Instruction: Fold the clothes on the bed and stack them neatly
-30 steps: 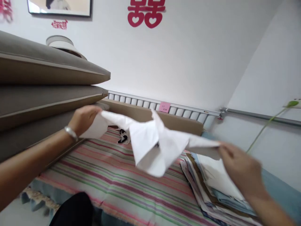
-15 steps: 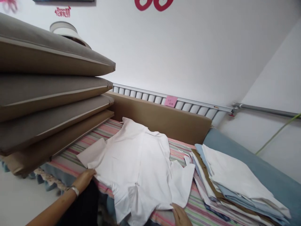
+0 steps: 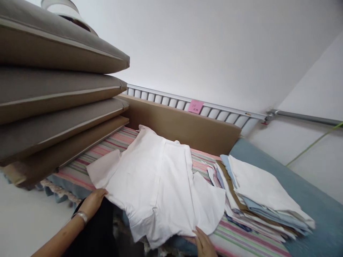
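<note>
A white short-sleeved shirt [image 3: 160, 171] lies spread over the striped bed cover [image 3: 241, 232], its collar end away from me and its hem hanging over the near edge. My left hand [image 3: 92, 204], with a silver bracelet at the wrist, pinches the shirt's left hem corner. At the right hem corner, the fingers of my right hand [image 3: 204, 242] close on the cloth; part of that hand is cut off by the lower frame edge. To the right of the shirt sits a stack of folded clothes [image 3: 265, 185], white on top with light blue and brown below.
Thick grey-brown cushions [image 3: 59, 85] are piled at the left, with a pale hat [image 3: 66, 10] on top. A brown board [image 3: 182, 128] stands before the white radiator [image 3: 160, 100], which bears a pink note [image 3: 195, 106]. A grey pipe [image 3: 305, 117] runs along the right wall.
The shirt lies flatter and its right sleeve has spread out to the right. Its near hem has lifted slightly. Both hands keep hold of the hem corners, and the view has tilted down.
</note>
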A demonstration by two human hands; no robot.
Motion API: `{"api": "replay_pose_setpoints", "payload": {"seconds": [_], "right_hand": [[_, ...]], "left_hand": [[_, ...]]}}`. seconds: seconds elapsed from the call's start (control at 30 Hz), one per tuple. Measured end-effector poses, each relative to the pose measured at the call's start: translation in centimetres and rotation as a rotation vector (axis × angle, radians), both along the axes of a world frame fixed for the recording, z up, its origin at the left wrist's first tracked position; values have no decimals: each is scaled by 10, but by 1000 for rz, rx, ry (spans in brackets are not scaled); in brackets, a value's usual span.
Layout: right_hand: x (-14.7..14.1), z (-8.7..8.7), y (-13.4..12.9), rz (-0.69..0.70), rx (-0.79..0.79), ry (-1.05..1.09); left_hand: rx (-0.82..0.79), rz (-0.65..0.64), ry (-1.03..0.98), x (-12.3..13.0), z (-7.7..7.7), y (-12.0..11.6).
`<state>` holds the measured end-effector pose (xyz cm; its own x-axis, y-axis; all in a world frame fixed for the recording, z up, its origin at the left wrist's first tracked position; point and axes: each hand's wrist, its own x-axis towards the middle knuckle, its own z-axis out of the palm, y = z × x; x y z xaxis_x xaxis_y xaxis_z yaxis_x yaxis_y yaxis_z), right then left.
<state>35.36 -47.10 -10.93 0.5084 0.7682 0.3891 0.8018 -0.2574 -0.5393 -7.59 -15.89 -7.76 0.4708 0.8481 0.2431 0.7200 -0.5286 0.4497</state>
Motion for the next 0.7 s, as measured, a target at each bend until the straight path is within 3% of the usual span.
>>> {"api": "replay_pose_setpoints", "payload": {"seconds": [0.13,0.27,0.37,0.47,0.6,0.7], "right_hand": [[-19,10,3,-61,-60,11],[-50,27,-6,-136,-104,59],[-78,32,-12,-148,-104,148],[-103,28,-9,-19,-125,297],[-123,5,6,135,-233,476],[-134,-18,21,104,-271,450]], "left_hand": [[51,-11,85,11,10,-10],[106,-96,-66,33,12,-65],[-190,-210,-216,56,2,-117],[-469,-149,-316,77,-15,-145],[-629,-87,-445,96,-38,-145],[-975,62,-620,108,-55,-139]]}}
